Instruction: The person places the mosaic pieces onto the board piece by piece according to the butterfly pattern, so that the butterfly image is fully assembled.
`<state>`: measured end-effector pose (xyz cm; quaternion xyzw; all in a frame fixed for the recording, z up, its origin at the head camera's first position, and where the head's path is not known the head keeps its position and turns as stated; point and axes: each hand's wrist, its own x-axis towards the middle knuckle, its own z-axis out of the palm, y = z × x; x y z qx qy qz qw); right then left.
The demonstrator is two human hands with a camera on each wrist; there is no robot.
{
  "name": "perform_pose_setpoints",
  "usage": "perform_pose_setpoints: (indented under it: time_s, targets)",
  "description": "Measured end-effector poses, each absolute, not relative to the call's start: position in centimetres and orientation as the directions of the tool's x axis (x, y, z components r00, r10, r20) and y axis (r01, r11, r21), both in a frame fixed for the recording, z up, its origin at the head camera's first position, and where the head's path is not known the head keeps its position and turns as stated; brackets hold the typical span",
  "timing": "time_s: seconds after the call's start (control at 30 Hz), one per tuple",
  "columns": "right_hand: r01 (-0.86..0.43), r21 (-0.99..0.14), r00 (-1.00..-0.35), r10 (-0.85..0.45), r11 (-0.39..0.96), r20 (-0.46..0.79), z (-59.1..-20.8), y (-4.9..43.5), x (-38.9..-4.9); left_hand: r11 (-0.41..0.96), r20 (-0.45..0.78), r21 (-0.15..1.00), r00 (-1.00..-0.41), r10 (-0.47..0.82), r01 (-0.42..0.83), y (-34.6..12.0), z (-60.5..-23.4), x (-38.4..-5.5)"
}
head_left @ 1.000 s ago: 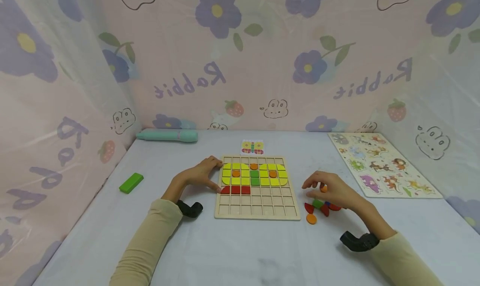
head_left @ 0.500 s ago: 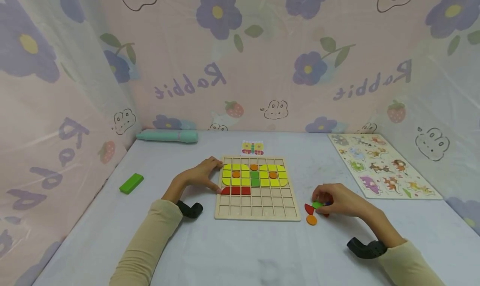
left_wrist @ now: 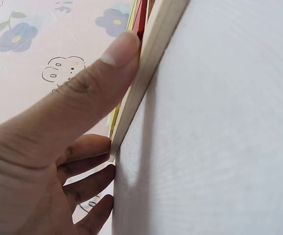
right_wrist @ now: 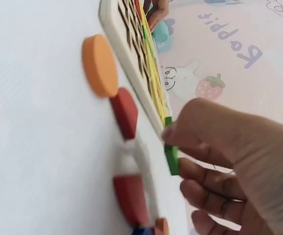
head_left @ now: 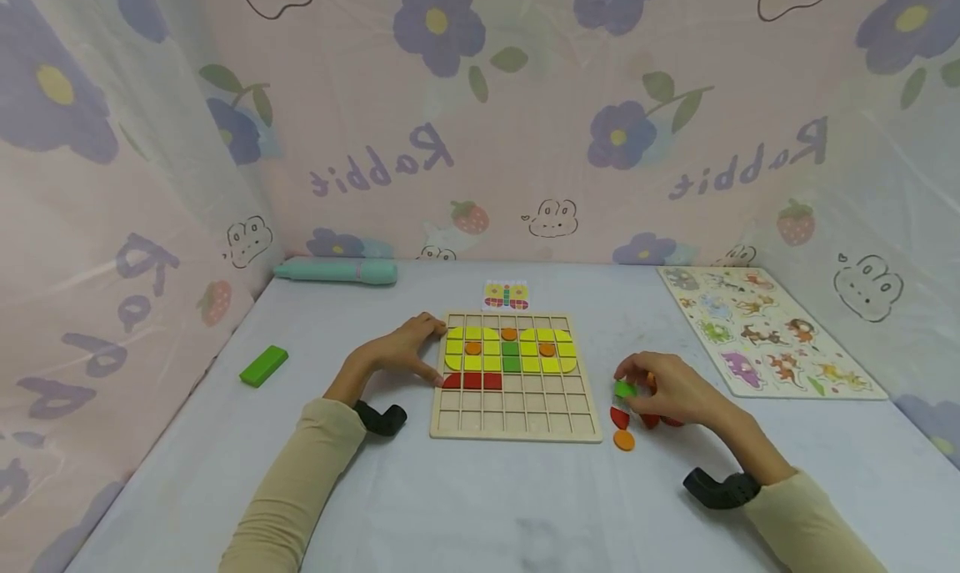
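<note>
In the head view, my right hand (head_left: 670, 387) pinches a green piece (head_left: 625, 389), to the right of the wooden board (head_left: 546, 400) and near the loose red pieces (head_left: 619, 418). My left hand (head_left: 403, 345) is spread, touching the board's left edge.

In the left wrist view, my thumb rests against this edge, fingers loosely extended, gripping nothing.

In the right wrist view, the green piece is narrowly pinched, raised from the table (right_wrist: 43, 147).
</note>
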<state>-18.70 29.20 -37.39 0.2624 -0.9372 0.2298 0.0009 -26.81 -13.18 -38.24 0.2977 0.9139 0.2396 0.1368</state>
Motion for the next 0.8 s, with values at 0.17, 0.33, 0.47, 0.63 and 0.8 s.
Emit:
perform_pose_setpoints:
  time_s: [0.17,0.33,0.47,0.63,0.8]
  targets:
    - [-0.578,-0.424,-0.813,-0.535,0.697,0.229,-36.8,27.0,-19.4,0.71,-0.107,0.52,-0.788,0.606,0.475,-13.2,-38.1,-26.7]
    - [-0.643,-0.437,-0.758,-0.606,0.629,0.242,-36.7,23.7,-20.1,0.708,-0.107,0.52,-0.786,0.609,0.477,-13.2,-38.1,-26.7]
    - [-0.667,-0.446,-0.729,-0.647,0.597,0.224,-37.1,21.0,-20.9,0.707,-0.104,0.52,-0.786,0.609,0.479,-13.2,-38.2,-26.8]
    - [-0.672,-0.43,-0.722,-0.662,0.602,0.2,-37.6,18.2,-21.5,0.702,-0.103,0.523,-0.782,0.614,0.483,-13.1,-38.1,-26.8]
    - [-0.675,-0.417,-0.722,-0.662,0.609,0.201,-38.1,16.7,-21.8,0.705,-0.107,0.52,-0.783,0.613,0.481,-13.1,-38.0,-26.7]
